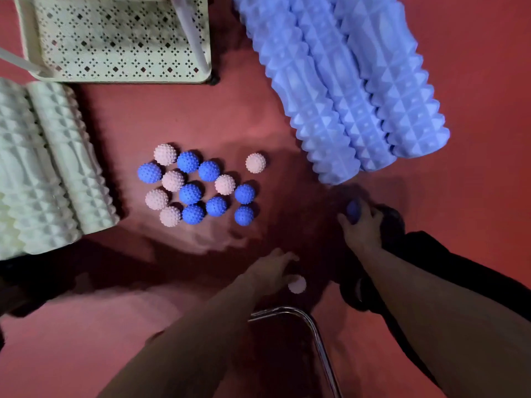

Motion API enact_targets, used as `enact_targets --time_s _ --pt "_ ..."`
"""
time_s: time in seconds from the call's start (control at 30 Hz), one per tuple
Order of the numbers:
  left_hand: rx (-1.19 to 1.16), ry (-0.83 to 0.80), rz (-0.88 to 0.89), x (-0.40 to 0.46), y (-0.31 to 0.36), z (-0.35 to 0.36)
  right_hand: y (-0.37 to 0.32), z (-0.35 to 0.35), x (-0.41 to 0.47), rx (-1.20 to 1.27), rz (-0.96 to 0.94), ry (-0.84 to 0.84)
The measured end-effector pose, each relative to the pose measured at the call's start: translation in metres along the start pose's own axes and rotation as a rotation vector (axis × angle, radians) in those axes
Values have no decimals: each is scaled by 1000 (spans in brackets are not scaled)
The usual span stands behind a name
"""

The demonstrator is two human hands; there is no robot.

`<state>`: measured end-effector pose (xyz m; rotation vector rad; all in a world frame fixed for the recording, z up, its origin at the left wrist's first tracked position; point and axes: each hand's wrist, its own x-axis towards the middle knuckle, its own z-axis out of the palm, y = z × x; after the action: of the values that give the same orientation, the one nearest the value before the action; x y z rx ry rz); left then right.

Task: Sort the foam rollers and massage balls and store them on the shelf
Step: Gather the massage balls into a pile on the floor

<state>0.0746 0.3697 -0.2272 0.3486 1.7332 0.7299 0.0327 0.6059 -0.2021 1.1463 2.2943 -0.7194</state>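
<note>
— What have you got down there?

— Knobbly massage balls, round and covered in little nubs. A cluster of them (pixel 198 186) sits on the red floor (pixel 474 81), blue ones mixed with pale pink ones, most touching a neighbour. One pink ball (pixel 255 162) lies a little apart, to the upper right of the bunch.

— And the rollers?

— Three lilac foam rollers (pixel 342 90) lie side by side at the upper right, long cylinders with pyramid ridges and grooved bands. Cream-white foam rollers (pixel 48 168) of the same ridged pattern lie at the left edge. Above those is the shelf (pixel 120 38), a pale metal tray punched with small diamond holes, on thin tube legs.

— Your hands?

— My right hand (pixel 362 225) has its fingers curled round a blue ball (pixel 353 208), just below the near end of the lilac rollers. My left hand (pixel 273 271) reaches forward, and a pale pink ball (pixel 297 283) is at its fingers on the thumb side. It's blurred, so I cannot tell whether I'm gripping it or only touching it.

— Anything nearer you?

— A bent chrome tube (pixel 313 326), between my forearms.
</note>
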Motion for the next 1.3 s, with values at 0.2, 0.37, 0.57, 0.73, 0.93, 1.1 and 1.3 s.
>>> enact_targets --time_s 0.2,0.37,0.57,0.73,0.93,1.1,1.3 --pt "34 -47 -22 20 3 32 -4 10 23 53 -17 51" --pt "-9 -52 -21 14 10 38 -6 9 28 78 27 97" --pt "-96 118 12 -4 11 -9 -27 5 -8 119 -51 18" --pt "-134 378 -9 -62 9 -74 -63 -7 -58 171 -139 -21" --pt "-229 672 -122 -170 -10 -118 -110 -24 -143 237 -293 -38" --pt "-339 846 -132 -260 -30 -133 -140 -34 -207 218 -448 -42" --pt "-483 975 -188 -313 -41 -133 -161 -33 -246 176 -509 -96"
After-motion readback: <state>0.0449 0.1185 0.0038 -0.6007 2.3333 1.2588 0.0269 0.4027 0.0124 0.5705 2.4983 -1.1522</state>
